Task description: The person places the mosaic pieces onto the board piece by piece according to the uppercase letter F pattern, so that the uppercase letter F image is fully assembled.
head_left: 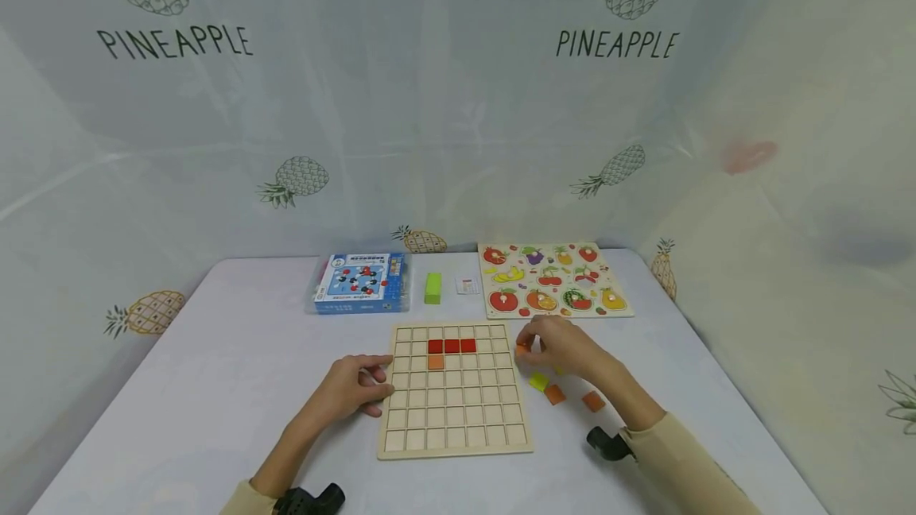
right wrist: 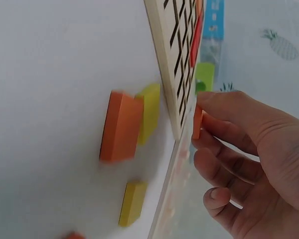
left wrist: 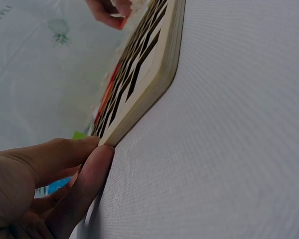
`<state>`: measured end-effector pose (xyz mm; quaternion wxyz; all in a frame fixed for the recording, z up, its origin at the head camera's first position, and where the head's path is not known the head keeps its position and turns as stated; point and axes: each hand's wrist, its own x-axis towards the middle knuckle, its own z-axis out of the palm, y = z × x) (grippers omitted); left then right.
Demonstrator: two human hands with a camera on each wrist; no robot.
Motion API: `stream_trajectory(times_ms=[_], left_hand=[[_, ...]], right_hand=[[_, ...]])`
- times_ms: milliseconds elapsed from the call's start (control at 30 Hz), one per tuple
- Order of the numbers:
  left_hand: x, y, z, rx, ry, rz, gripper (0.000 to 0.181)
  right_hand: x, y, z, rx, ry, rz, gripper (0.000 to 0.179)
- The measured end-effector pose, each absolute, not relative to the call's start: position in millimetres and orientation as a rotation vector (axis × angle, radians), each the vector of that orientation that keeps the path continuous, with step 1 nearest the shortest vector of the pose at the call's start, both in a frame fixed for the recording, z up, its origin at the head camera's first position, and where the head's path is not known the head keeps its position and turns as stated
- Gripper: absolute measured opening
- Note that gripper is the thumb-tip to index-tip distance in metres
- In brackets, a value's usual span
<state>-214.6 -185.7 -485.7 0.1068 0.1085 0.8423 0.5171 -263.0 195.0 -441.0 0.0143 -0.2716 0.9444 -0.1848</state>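
Note:
A wooden grid board (head_left: 456, 448) lies on the table, three red tiles (head_left: 452, 346) in one row and an orange tile (head_left: 436, 362) in the row nearer me. At its left edge my left hand (head_left: 352, 386) rests, forefinger and thumb tips touching the frame a little apart. Close up, those fingertips (left wrist: 105, 154) press the board's side. My right hand (head_left: 558, 344) is beyond the right edge and pinches another orange tile (right wrist: 197, 122) between thumb and fingers. Below it lie loose tiles: a yellow-green tile (head_left: 539, 381), an orange tile (head_left: 554, 394) and a second orange tile (head_left: 594, 401).
Behind the board stand a blue boxed set (head_left: 361, 284), a green block (head_left: 432, 288) and a small white card (head_left: 467, 285). A fruit puzzle board (head_left: 554, 280) lies at the back right. A pineapple-print curtain (head_left: 429, 102) hangs beyond the table.

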Motion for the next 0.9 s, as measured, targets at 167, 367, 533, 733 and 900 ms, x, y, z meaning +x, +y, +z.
stream_trajectory(times_ms=[167, 367, 533, 733, 900], left_hand=[[-215, -186, -486, 0.315, 2.480, 1.522, 0.052], [-216, -186, -487, 0.325, 2.476, 1.522, 0.052], [-217, -186, -487, 0.328, 2.478, 1.515, 0.052], [-217, -185, -485, 0.311, 2.487, 1.508, 0.052], [-217, -186, -485, 0.314, 2.488, 1.509, 0.052]], right_hand=[[-259, 177, -441, -0.915, 2.906, -0.577, 0.014], [-257, 155, -444, -0.962, 2.871, -0.558, 0.016], [-255, 137, -445, -1.010, 2.839, -0.569, 0.018], [-254, 117, -445, -1.109, 2.824, -0.558, 0.016], [-253, 100, -445, -1.187, 2.806, -0.528, 0.015]])
